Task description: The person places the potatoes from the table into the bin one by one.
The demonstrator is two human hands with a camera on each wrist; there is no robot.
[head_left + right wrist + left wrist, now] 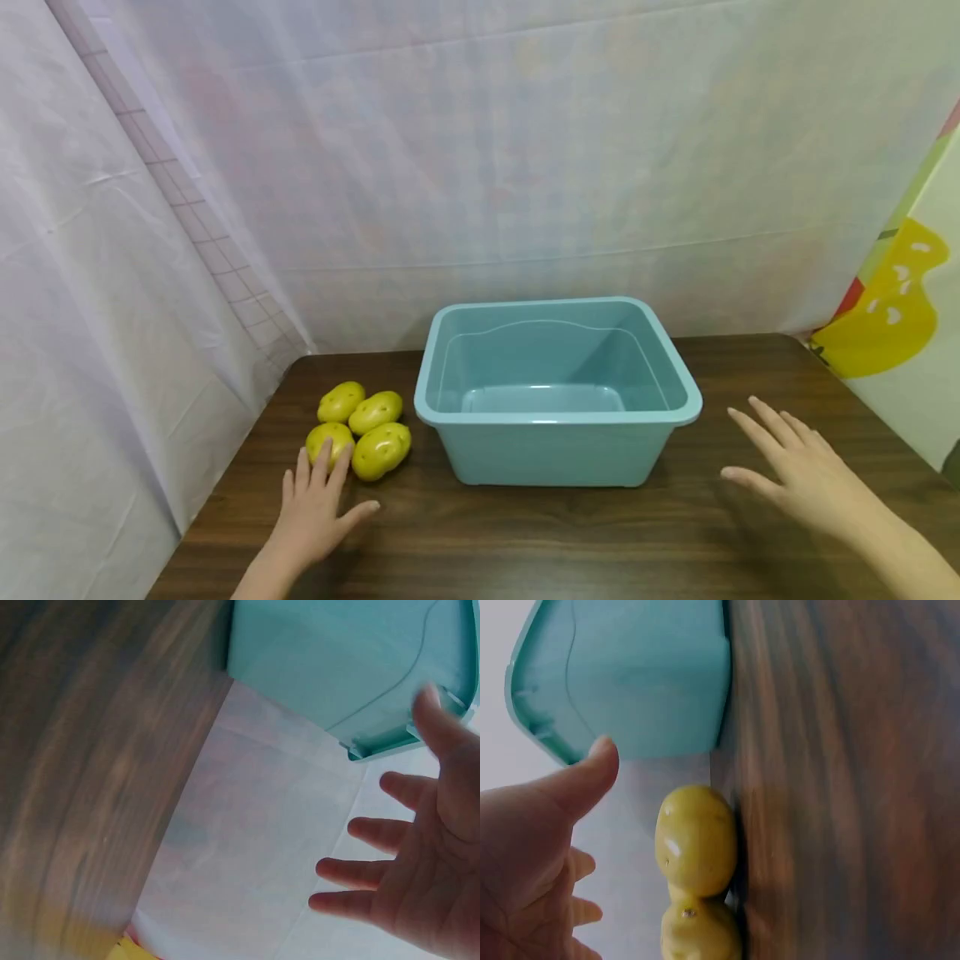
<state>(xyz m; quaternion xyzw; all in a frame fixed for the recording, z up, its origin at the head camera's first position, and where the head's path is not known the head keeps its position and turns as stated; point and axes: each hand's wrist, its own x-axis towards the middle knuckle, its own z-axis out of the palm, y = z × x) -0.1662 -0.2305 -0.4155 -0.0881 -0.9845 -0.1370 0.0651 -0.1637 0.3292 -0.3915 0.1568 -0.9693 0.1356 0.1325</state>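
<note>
Several yellow-green potatoes [382, 451] lie in a tight cluster on the left of the table. My left hand [313, 506] is spread just in front of them, its fingertips overlapping the nearest left potato [328, 443] in the head view. In the left wrist view, two potatoes [696, 841] show beyond the thumb, and nothing is in the palm. A teal plastic basin [558, 450] stands mid-table with nothing inside. To its right my right hand [797, 471] hovers with fingers spread and holds nothing; the right wrist view shows the bare palm beside the basin [315, 667].
The dark wooden table [570, 542] reaches back to a pale hanging curtain [525, 167]. Another white sheet [67, 292] hangs along the left side. A yellow printed shape [885, 317] is on the wall at the right.
</note>
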